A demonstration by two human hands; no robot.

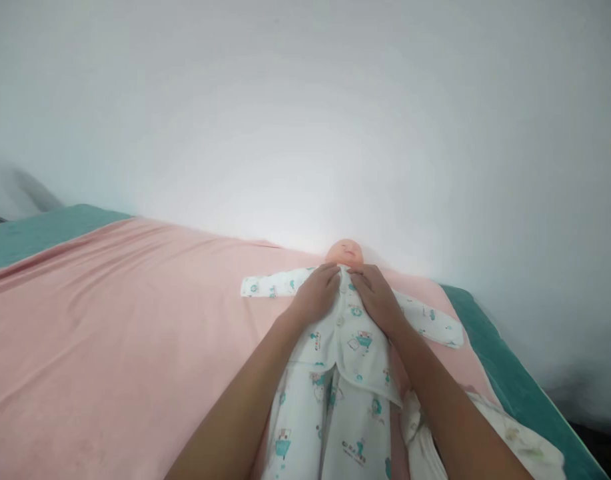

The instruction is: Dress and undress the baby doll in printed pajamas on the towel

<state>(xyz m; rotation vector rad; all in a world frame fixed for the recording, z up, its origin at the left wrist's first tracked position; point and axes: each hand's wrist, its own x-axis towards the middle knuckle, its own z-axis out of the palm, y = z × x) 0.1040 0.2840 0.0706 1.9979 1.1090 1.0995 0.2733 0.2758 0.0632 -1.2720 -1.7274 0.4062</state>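
A baby doll [346, 251] lies on its back with its head toward the wall. It wears a white long-sleeved baby shirt [362, 340] with a teal and pink print, the sleeves spread out to both sides. Matching white trousers [358, 433] cover the legs below the shirt's hem. My left hand [318, 290] is closed on the shirt near the collar, left of the front opening. On the other side, my right hand [378, 293] grips the shirt by the collar, just under the doll's chin. The fingertips partly hide the cloth they hold.
A pink blanket [135, 347] lies under the doll, over a teal bed cover [525, 373] that shows at both sides. A crumpled white printed cloth [525, 433] lies at the lower right, partly behind my right forearm. A pale wall [305, 120] rises behind.
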